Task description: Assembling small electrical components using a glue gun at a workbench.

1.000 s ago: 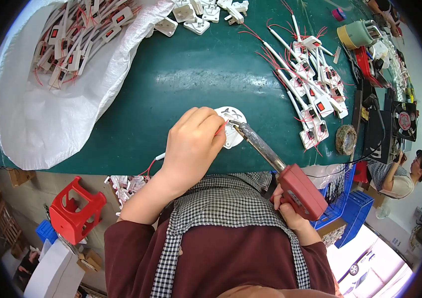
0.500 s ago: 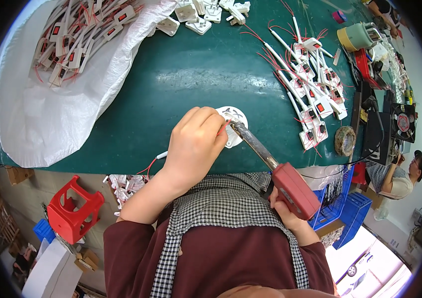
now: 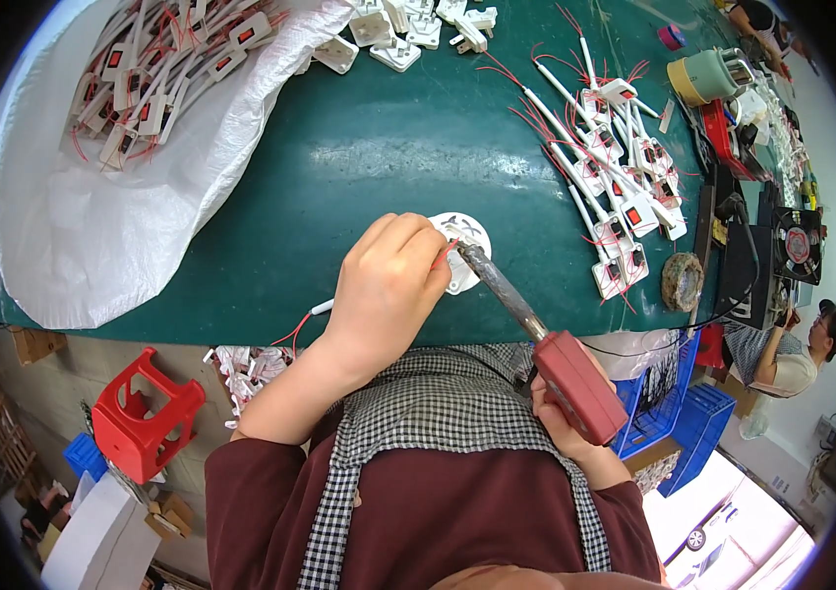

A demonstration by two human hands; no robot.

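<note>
Head view: the left hand (image 3: 388, 285) is pinching a red wire against a small white plug housing (image 3: 462, 251) near the green workbench's (image 3: 339, 167) front edge, pinning both so they aren't sliding. The right hand (image 3: 566, 418) is wrapped tight around a red-handled soldering iron (image 3: 536, 339), angling its tip onto that joint. Wired pieces (image 3: 615, 187) are lying along the right edge, more on a white sack (image 3: 93, 226) at the left.
</note>
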